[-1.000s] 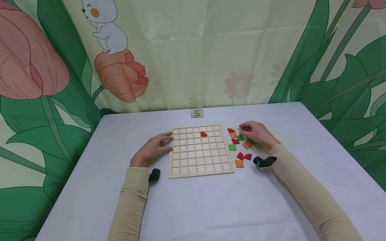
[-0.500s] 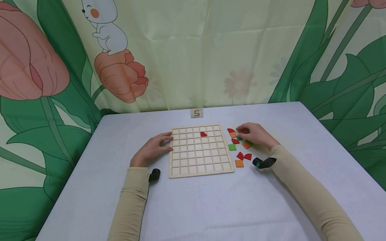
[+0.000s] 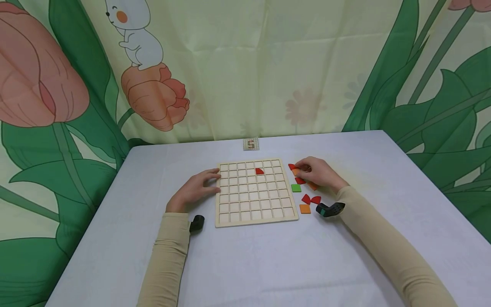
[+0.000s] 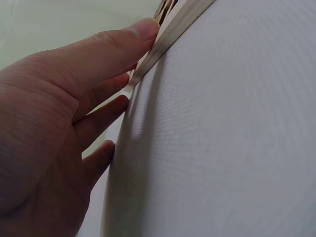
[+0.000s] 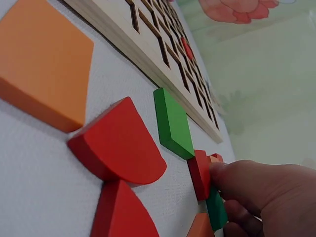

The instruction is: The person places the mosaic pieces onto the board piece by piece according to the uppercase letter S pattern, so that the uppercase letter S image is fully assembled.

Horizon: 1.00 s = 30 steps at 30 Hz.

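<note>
A pale wooden grid board [image 3: 255, 223] lies on the white table, with one red quarter-circle block [image 3: 259, 171] in a cell. My left hand [image 3: 197, 187] rests at the board's left edge, its fingers spread. In the left wrist view the thumb [image 4: 145, 30] touches the board's side. To the right of the board, my right hand [image 3: 317, 170] pinches at an orange square block [image 3: 295, 172] among loose blocks. In the right wrist view the thumb lies against the cluster, close to a red block [image 5: 199, 175] and a dark green block [image 5: 216, 207]. The other fingertips are mostly hidden.
A bright green square [image 3: 296, 188], two red quarter-circles [image 3: 316, 200] and another orange square [image 3: 304, 209] lie nearer the front, right of the board. A small patterned card [image 3: 251, 144] lies at the table's back edge, before a printed curtain [image 3: 230, 85].
My right hand has moved left and slightly down over the loose blocks, covering the green ones in the head view. The left hand and the board stay put.
</note>
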Each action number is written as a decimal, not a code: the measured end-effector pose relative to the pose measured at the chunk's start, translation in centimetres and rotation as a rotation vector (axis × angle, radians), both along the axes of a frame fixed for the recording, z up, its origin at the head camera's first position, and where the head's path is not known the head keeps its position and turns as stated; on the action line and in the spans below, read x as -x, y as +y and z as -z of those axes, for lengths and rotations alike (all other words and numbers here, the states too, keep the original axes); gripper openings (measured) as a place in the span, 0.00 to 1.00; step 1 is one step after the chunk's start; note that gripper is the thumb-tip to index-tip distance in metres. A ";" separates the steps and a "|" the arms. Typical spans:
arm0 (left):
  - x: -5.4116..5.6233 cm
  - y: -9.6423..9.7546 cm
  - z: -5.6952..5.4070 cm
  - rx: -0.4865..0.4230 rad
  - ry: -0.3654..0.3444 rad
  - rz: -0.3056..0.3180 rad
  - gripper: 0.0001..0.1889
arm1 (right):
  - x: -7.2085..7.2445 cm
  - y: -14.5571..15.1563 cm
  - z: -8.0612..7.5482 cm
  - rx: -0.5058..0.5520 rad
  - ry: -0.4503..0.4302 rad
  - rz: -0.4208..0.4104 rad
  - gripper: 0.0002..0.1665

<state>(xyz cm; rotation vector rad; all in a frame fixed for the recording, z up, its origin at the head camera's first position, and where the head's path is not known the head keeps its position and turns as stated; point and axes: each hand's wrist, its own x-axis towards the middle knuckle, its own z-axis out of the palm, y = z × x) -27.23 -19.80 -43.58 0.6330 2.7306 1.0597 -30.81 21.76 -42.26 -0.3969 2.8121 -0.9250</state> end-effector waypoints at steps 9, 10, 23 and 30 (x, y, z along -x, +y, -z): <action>0.0 0.0 0.1 -0.005 -0.006 -0.011 0.30 | 0.5 0.1 -0.2 -0.052 0.015 0.027 0.20; 0.0 0.0 0.0 -0.004 -0.007 -0.011 0.30 | 0.6 0.2 -0.2 -0.055 0.018 0.037 0.20; -0.1 0.1 -0.2 0.009 -0.024 -0.016 0.30 | 1.0 0.8 -0.3 -0.052 -0.006 0.096 0.22; 0.0 0.1 0.0 0.022 -0.027 -0.023 0.30 | 1.0 0.6 -0.4 -0.013 -0.031 0.121 0.24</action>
